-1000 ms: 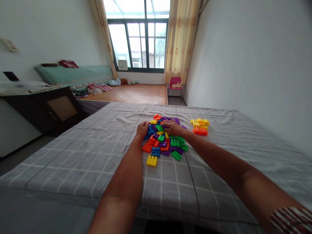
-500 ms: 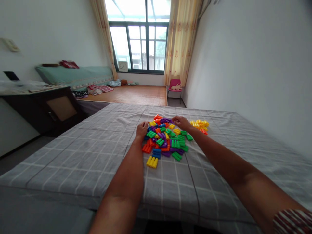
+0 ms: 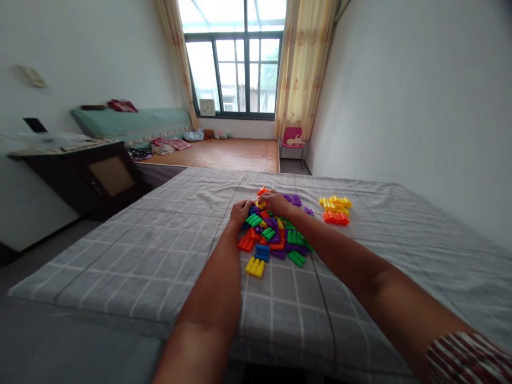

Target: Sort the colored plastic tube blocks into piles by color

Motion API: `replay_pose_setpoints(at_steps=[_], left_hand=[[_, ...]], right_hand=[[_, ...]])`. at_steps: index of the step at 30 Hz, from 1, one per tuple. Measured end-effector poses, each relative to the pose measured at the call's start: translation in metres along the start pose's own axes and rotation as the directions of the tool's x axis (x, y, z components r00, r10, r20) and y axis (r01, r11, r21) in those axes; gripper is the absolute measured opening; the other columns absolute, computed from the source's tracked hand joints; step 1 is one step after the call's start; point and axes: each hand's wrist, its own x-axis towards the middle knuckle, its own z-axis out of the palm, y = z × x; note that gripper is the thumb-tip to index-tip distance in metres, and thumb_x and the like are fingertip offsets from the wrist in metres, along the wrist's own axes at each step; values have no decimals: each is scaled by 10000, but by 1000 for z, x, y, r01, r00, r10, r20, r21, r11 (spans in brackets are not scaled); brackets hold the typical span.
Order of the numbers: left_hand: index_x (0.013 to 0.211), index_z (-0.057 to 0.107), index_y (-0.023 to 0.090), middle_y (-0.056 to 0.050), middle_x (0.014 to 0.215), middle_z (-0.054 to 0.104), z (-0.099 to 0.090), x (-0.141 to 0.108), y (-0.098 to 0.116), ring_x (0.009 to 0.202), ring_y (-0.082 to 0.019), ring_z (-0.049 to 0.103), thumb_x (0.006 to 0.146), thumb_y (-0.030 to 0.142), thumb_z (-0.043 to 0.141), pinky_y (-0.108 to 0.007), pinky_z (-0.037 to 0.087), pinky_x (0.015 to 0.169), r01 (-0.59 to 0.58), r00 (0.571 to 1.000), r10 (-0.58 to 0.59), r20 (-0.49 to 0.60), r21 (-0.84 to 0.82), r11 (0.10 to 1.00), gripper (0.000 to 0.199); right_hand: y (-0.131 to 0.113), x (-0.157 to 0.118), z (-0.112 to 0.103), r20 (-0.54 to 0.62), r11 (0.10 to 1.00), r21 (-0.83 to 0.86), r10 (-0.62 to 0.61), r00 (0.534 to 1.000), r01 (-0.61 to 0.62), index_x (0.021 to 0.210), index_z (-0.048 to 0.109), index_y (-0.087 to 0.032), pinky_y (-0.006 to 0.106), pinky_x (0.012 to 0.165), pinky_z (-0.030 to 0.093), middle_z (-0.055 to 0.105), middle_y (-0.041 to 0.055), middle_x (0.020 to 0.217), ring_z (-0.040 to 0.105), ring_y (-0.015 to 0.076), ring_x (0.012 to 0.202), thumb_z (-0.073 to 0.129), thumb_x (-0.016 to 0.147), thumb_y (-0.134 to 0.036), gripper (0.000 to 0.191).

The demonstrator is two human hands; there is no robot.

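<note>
A heap of colourful plastic blocks, each shaped like joined tubes, lies on the grey checked cloth [image 3: 160, 245]. My left hand [image 3: 240, 211] rests at the heap's left edge, its fingers curled in beside blue and green blocks; what they hold, if anything, is hidden. Over the far part of the heap is my right hand [image 3: 275, 203], fingers bent down by a yellow block [image 3: 262, 205] and an orange block [image 3: 263, 190]. Its grip is too small to make out. A yellow block [image 3: 255, 268] lies nearest me, below a blue block [image 3: 262, 253].
Right of the heap sit grouped yellow blocks [image 3: 335, 203] and a row of orange blocks [image 3: 336, 218]. Purple blocks [image 3: 294, 200] lie behind my right wrist. Further off are a dark cabinet [image 3: 110, 178], a low wooden platform [image 3: 236, 152] and a pink chair [image 3: 293, 134].
My right hand has moved left, from the heap's far right side to over its far middle. My left hand stays at the left edge. The view has shifted slightly.
</note>
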Motion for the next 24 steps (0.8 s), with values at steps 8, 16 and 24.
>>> replay_pose_setpoints(at_steps=[8, 16, 24], left_hand=[[885, 747, 139, -58, 828, 733, 1, 3, -3, 766, -187, 636, 816, 459, 464, -267, 468, 674, 4, 1000, -4, -7, 13, 1000, 433], [900, 745, 133, -60, 846, 735, 0, -1, -1, 776, -185, 636, 804, 497, 496, -266, 475, 691, -7, 999, 8, 37, -36, 999, 452], [897, 753, 154, -50, 838, 731, -1, -1, -4, 789, -195, 634, 806, 493, 498, -266, 470, 671, 1, 1000, -2, 30, 30, 1000, 434]], right_hand=[[24, -29, -28, -45, 951, 76, 303, 952, -299, 996, 671, -175, 269, 780, 477, 717, 45, 961, 642, 167, 850, 522, 860, -175, 202], [12, -30, -12, -10, 999, 35, 37, 999, -37, 1186, 625, -276, 374, 1018, 408, 630, 25, 1243, 508, 209, 1199, 560, 763, -35, 491], [10, -30, -15, -10, 985, 37, 168, 986, -167, 1094, 646, -188, 408, 959, 454, 641, 106, 1136, 570, 252, 1074, 649, 735, -141, 362]])
